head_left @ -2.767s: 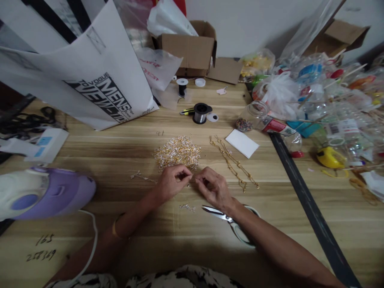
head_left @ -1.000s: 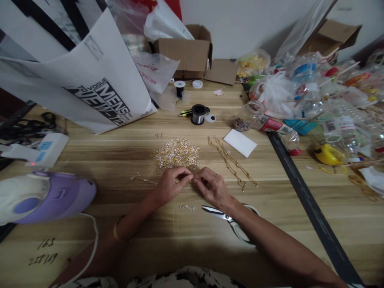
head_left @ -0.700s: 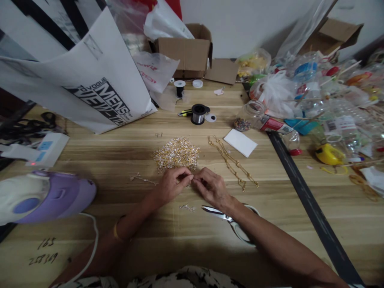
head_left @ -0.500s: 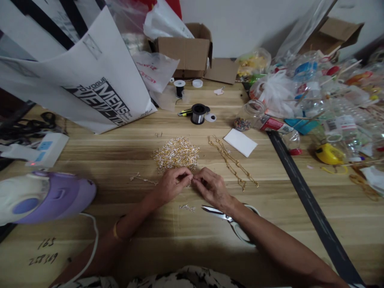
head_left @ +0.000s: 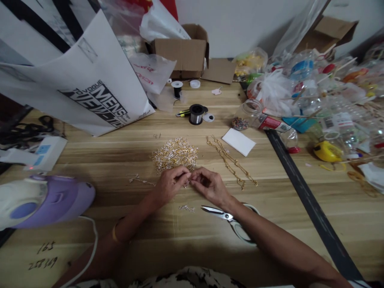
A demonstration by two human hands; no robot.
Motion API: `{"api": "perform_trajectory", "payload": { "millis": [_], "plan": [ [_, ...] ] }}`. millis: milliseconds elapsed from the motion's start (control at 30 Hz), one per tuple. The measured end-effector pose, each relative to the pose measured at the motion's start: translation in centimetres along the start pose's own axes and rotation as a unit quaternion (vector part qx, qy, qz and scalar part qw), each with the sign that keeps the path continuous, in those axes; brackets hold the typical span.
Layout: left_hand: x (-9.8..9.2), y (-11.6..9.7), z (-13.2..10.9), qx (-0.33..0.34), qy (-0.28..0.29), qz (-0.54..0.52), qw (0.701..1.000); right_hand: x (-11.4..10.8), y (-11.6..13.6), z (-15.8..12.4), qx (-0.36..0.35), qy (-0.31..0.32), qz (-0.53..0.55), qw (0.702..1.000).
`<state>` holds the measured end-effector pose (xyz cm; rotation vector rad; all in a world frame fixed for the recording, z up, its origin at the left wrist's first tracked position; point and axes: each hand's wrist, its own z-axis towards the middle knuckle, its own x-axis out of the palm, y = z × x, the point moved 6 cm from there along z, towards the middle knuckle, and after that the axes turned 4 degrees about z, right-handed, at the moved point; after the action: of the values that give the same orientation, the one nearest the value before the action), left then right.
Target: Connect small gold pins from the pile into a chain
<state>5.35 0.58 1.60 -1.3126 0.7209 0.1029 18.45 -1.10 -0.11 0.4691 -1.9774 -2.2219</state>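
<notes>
My left hand [head_left: 172, 183] and my right hand [head_left: 209, 185] meet fingertip to fingertip, each closed in a pinch. What they hold between them is too small to make out. Just beyond lies a heap of gold and clear beaded pieces [head_left: 174, 154]. A thin beaded strand [head_left: 141, 180] runs out from beside my left hand to the left. Nearer me is a small cluster of clear beads [head_left: 187, 208]. Open-bladed scissors [head_left: 223, 214] lie partly under my right forearm. Two gold chains [head_left: 229, 162] stretch out to the right of my right hand.
A white card [head_left: 239, 141], a wire spool [head_left: 196, 115] and a jar of beads [head_left: 244, 116] stand farther back. Plastic bottles and bags [head_left: 324, 96] crowd the right. On the left are a large white bag [head_left: 99, 80], a power strip [head_left: 46, 154] and a purple-white appliance [head_left: 60, 198].
The view has shifted slightly, moving the scene a little left. My fingers stay pinched together, with my right hand's fingers slightly more raised and bent.
</notes>
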Motion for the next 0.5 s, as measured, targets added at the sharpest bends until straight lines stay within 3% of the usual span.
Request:
{"api": "perform_trajectory", "payload": {
  "millis": [200,500],
  "plan": [
    [0.1,-0.4,-0.2,0.027,-0.008,0.041,0.999,0.5,-0.5,0.4,0.060,0.026,0.169,0.983],
    [-0.1,-1.5,-0.4,0.061,-0.017,0.104,0.993,0.2,-0.6,0.6,0.096,0.039,0.177,0.979]
  ]
}}
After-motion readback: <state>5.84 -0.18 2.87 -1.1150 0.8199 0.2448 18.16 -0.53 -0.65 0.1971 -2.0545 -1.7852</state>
